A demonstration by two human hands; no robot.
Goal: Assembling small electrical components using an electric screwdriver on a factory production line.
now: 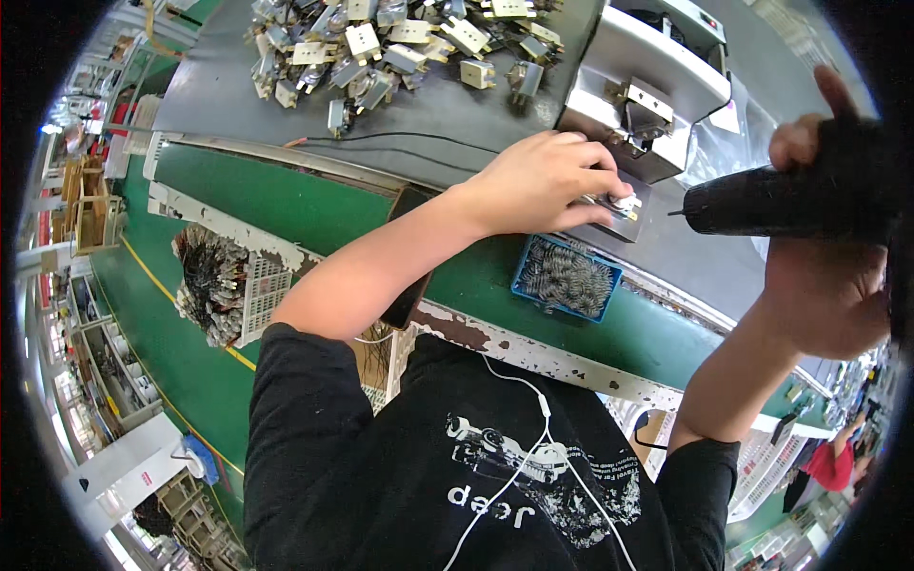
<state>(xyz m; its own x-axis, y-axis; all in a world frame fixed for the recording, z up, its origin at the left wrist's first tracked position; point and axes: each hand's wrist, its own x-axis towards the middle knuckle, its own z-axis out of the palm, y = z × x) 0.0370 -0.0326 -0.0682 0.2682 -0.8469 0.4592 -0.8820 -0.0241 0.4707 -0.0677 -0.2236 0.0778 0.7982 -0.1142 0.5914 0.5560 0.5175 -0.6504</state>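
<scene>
My left hand (552, 181) is closed at the front edge of the work surface, its fingertips pressing on a small part with white and brassy bits (625, 203). That part sits on a metal block (624, 226), and my fingers hide much of it. To the right, my right hand (826, 295) is wrapped round a black electric screwdriver (738, 202). Its thin bit points left toward the small part, with a gap between them. Just below my left hand stands a blue tray (522, 289) filled with small metal springs (571, 276).
A heap of small white-and-grey metal assemblies (409, 43) covers the far left of the grey table (219, 90). Behind the block stands a metal machine (609, 62) holding another assembly (647, 107). A dark cable (409, 136) crosses the table. A white crate (265, 290) stands left.
</scene>
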